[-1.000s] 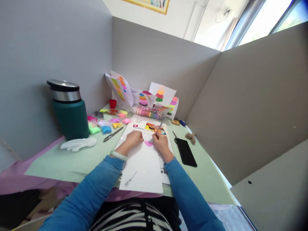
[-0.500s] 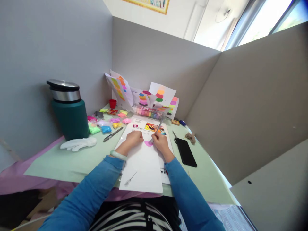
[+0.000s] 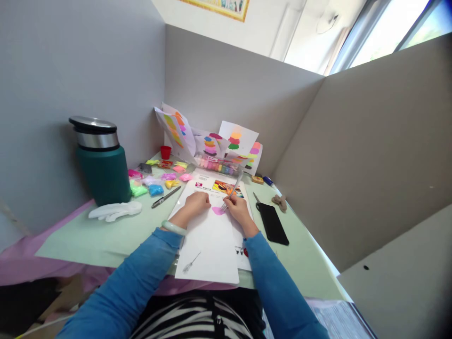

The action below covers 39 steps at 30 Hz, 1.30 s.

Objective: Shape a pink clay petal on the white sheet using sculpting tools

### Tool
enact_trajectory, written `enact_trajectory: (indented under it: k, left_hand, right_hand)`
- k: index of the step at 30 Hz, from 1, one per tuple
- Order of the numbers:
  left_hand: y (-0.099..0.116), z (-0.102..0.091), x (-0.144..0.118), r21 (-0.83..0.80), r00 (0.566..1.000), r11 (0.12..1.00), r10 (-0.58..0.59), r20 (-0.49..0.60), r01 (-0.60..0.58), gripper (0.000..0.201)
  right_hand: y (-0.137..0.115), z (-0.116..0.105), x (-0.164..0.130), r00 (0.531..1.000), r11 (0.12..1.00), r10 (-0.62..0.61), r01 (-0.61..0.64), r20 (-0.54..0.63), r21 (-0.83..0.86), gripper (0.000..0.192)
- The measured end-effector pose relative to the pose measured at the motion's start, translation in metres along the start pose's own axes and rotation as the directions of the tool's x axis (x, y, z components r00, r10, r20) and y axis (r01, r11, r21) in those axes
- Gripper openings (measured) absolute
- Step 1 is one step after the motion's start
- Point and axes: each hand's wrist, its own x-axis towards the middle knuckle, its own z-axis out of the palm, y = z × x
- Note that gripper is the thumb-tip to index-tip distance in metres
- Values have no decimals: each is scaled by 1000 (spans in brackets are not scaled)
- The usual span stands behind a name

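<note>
Grey partition walls close off three sides of a pale green table (image 3: pixel 106 235), with a bright window above on the right. On a white sheet of paper (image 3: pixel 212 245) lying in the middle of the table, the right hand (image 3: pixel 238 210) has its grip closed around a slim silvery tool (image 3: pixel 231 192), which slants up and away from the fingers; its lower end, which looks forked, touches a small flat pink patch (image 3: pixel 217 211) on the paper. The patch lies just left of the right hand and just in front of the left hand (image 3: pixel 196 203), which is curled into a loose fist resting on the sheet, knuckles beside the patch; whether it holds anything I cannot tell. A pale bangle (image 3: pixel 173 228) circles the left wrist. Beyond the hands lies a printed leaflet (image 3: pixel 219 184) with a red logo and an orange picture; its writing is too small to read. A black phone (image 3: pixel 272 222) lies to the right, a pen (image 3: pixel 165 197) and a white glove (image 3: pixel 115 211) to the left, near a dark green flask (image 3: pixel 102 162) and scattered coloured lumps (image 3: pixel 155 181).
</note>
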Motion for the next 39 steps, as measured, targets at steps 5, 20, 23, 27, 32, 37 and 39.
enact_trajectory:
  k: [5,20,23,27,32,37,39]
  left_hand:
    - [1,-1,-1,3,1000,1000,5,-1,-5,20]
    - [0,0,0,4,1000,1000,11,-1,-11,19]
    - [0,0,0,6,1000,1000,12,5,-12,19]
    - [0,0,0,5,1000,1000,6,8,-6,19]
    - [1,-1,-1,10,1000,1000,2,11,-2,19]
    - [1,-1,-1,7,1000,1000,5,9,-5,20]
    - [1,-1,-1,6,1000,1000,3,12,-3,21]
  right_hand:
    - [-1,0,0,1000,997,23,-22,20,-73,21]
    - [-1,-2,0,997,999,-29,26,74,46,20]
    - [2,-2,1,999,998,15,-13,30,-55,19]
    - [6,-4,3,995,978,69,-81,-67,-190,23]
    - [5,-4,2,999,997,8,-10,-31,-75,22]
    - [4,-2,1,996,998,-58,57,66,7,19]
    - [5,-2,2,998,999,-25,27,50,-46,19]
